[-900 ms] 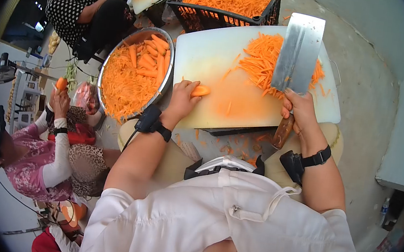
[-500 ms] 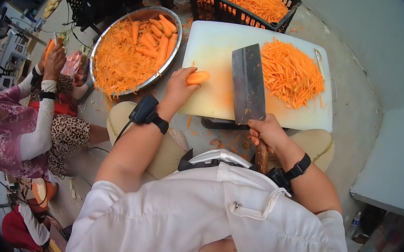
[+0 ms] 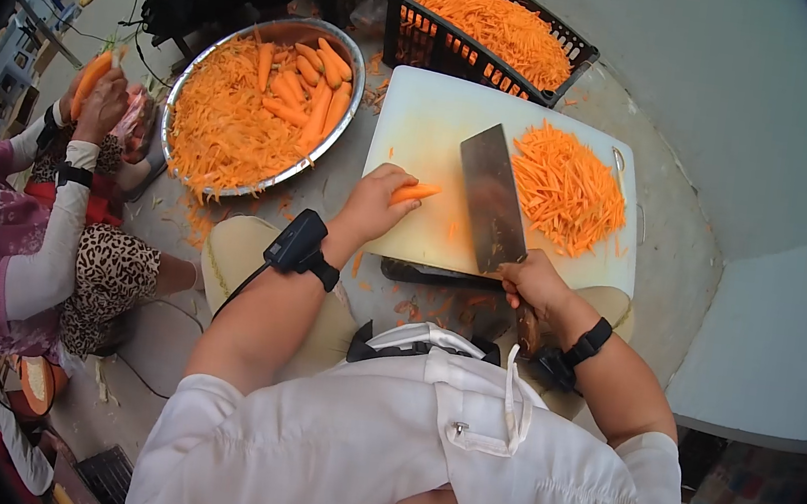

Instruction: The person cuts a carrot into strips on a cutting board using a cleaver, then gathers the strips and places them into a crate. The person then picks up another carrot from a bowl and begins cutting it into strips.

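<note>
My left hand [image 3: 377, 198] is closed around a peeled carrot [image 3: 417, 192] at the left part of the white cutting board [image 3: 422, 103]. The carrot's free end points right, toward the blade. In my right hand [image 3: 533, 283] is a cleaver [image 3: 492, 201], gripped by its wooden handle [image 3: 527, 330]. Its broad dark blade leans over the middle of the board, apart from the carrot. A heap of carrot strips [image 3: 569, 192] lies to the right of the blade. A few small carrot bits rest on the board near my left hand.
A metal basin [image 3: 347, 124] with peelings and whole carrots [image 3: 316, 80] stands left of the board. Behind the board is a black crate [image 3: 429, 42] full of shredded carrot [image 3: 501, 32]. At left, a person [image 3: 33, 237] holds a carrot; another sits beyond the basin.
The view has shifted and turned somewhat. The carrot in my left hand now points more plainly toward the blade and looks thinner. Both hands keep their hold.
</note>
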A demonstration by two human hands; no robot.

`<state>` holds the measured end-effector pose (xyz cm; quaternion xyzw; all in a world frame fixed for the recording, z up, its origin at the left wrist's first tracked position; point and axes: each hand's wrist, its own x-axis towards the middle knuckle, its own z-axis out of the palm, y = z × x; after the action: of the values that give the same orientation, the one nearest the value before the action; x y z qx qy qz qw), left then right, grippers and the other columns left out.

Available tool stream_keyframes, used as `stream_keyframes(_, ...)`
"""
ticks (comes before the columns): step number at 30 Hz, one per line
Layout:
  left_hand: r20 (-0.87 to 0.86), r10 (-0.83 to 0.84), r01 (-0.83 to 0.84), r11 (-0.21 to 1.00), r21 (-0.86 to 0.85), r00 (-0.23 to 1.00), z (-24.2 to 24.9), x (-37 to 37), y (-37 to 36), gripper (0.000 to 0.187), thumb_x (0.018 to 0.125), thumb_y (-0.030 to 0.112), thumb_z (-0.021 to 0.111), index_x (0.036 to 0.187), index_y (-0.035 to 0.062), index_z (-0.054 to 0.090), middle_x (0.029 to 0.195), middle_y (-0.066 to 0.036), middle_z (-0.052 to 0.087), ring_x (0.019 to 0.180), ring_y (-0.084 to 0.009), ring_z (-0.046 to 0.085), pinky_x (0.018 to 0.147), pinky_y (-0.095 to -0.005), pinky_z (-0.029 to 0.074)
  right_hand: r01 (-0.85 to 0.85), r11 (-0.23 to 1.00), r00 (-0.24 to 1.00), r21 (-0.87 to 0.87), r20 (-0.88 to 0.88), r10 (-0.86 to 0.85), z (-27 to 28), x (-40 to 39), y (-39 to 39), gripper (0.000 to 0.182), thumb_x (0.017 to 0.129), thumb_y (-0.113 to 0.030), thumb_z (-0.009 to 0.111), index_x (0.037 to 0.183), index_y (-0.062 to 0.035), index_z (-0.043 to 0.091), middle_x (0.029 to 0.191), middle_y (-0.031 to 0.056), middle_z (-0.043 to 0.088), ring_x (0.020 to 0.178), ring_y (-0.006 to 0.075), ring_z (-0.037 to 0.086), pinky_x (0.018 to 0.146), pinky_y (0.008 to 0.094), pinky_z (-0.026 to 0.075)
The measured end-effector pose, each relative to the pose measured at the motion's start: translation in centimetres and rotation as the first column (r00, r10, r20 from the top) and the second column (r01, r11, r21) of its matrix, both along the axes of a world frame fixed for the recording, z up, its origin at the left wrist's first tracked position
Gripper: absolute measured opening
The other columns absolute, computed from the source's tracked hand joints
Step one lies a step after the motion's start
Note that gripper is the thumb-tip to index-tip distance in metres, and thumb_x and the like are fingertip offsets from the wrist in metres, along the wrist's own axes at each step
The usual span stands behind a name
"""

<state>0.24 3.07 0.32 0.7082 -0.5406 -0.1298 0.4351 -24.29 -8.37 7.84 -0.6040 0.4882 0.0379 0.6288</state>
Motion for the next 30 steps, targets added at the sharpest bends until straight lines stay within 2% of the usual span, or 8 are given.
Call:
stream_keyframes(5, -0.028, 0.169, -0.171, 0.982, -0.083, 0.985, 0.8, 0.4, 0.1, 0.027, 0.077, 0.015, 0.067, 0.099, 0.0008, 0.062, 0.091, -0.010, 0.059, 0.082, -0.0258, 0.060, 0.075, -0.0314, 0.048, -0.091, 0.990, 0.995, 0.104, -0.026, 0.094, -1.4, 0.2, 1.2, 0.016, 0.080, -0.003, 0.052, 0.066, 0.0040, 0.052, 0.050, 0.0072, 0.049, 0.035, 0.0138, 0.046, 0.036, 0.0281, 0.038)
stream_keyframes(8, -0.099, 0.170, -0.170, 0.985, 0.012, 0.980, 0.9, 0.8, 0.2, 0.027, 0.078, 0.016, 0.067, 0.100, 0.0016, 0.061, 0.091, -0.011, 0.060, 0.083, -0.0254, 0.060, 0.075, -0.0308, 0.048, -0.046, 0.996, 0.997, 0.082, -0.056, 0.051, -2.1, -0.3, -0.4, 0.015, 0.080, -0.002, 0.052, 0.066, 0.0037, 0.053, 0.050, 0.0063, 0.049, 0.036, 0.0145, 0.046, 0.036, 0.0286, 0.038)
stream_keyframes(9, -0.257, 0.141, -0.130, 0.990, 0.060, 0.956, 0.6, 0.5, 0.1, 0.027, 0.078, 0.017, 0.067, 0.100, 0.0024, 0.061, 0.092, -0.012, 0.061, 0.083, -0.0256, 0.060, 0.075, -0.0307, 0.048, -0.044, 0.996, 0.997, 0.078, -0.052, 0.048, -2.2, -0.4, -1.0, 0.015, 0.080, -0.002, 0.052, 0.066, 0.0037, 0.053, 0.050, 0.0063, 0.049, 0.036, 0.0145, 0.046, 0.036, 0.0286, 0.038)
stream_keyframes(10, -0.408, 0.116, -0.081, 0.992, 0.102, 0.905, 0.3, 0.3, -0.1, 0.028, 0.078, 0.019, 0.068, 0.101, 0.0033, 0.061, 0.093, -0.013, 0.062, 0.083, -0.0258, 0.061, 0.075, -0.0307, 0.048, -0.019, 1.000, 0.999, 0.010, -0.043, 0.019, -2.2, -0.6, -1.5, 0.015, 0.079, -0.003, 0.052, 0.067, 0.0043, 0.053, 0.050, 0.0066, 0.049, 0.036, 0.0149, 0.047, 0.036, 0.0290, 0.039)
stream_keyframes(14, -0.391, 0.001, 0.062, 0.987, 0.150, 0.920, 0.3, -1.0, -0.5, 0.031, 0.078, 0.022, 0.068, 0.102, 0.0037, 0.060, 0.096, -0.015, 0.063, 0.082, -0.0269, 0.061, 0.075, -0.0316, 0.048, -0.080, 0.957, 0.981, -0.278, -0.190, 0.026, -1.2, -0.2, -2.7, 0.017, 0.080, -0.006, 0.051, 0.069, 0.0064, 0.056, 0.050, 0.0088, 0.051, 0.038, 0.0172, 0.051, 0.038, 0.0306, 0.041)
stream_keyframes(17, -0.182, -0.093, 0.132, 0.968, 0.214, 0.979, -0.1, -1.6, -0.7, 0.031, 0.077, 0.024, 0.069, 0.100, 0.0045, 0.062, 0.094, -0.014, 0.062, 0.083, -0.0267, 0.059, 0.076, -0.0325, 0.047, -0.202, 0.901, 0.963, -0.383, -0.246, 0.111, -0.2, 0.1, -2.6, 0.020, 0.080, -0.010, 0.051, 0.071, 0.0069, 0.058, 0.049, 0.0115, 0.052, 0.040, 0.0198, 0.054, 0.040, 0.0325, 0.043)
stream_keyframes(22, 0.248, 0.046, -0.032, 0.998, -0.060, 0.968, -0.1, -1.7, -1.0, 0.022, 0.073, 0.022, 0.070, 0.088, 0.0066, 0.065, 0.087, -0.007, 0.059, 0.087, -0.0262, 0.054, 0.074, -0.0350, 0.046, -0.421, 0.826, 0.878, -0.376, -0.399, 0.265, 0.1, 0.7, -2.4, 0.021, 0.079, -0.012, 0.051, 0.071, 0.0066, 0.058, 0.049, 0.0141, 0.053, 0.041, 0.0229, 0.055, 0.043, 0.0352, 0.046)
stream_keyframes(30, 0.153, -0.031, 0.009, 0.990, 0.142, 0.988, 0.2, -1.7, 0.3, 0.026, 0.071, 0.026, 0.070, 0.091, 0.0102, 0.067, 0.090, -0.006, 0.058, 0.089, -0.0255, 0.054, 0.077, -0.0362, 0.046, -0.467, 0.808, 0.857, -0.360, -0.410, 0.313, 0.2, 0.9, -2.9, 0.021, 0.078, -0.010, 0.050, 0.072, 0.0077, 0.058, 0.050, 0.0158, 0.053, 0.041, 0.0245, 0.056, 0.044, 0.0361, 0.046)
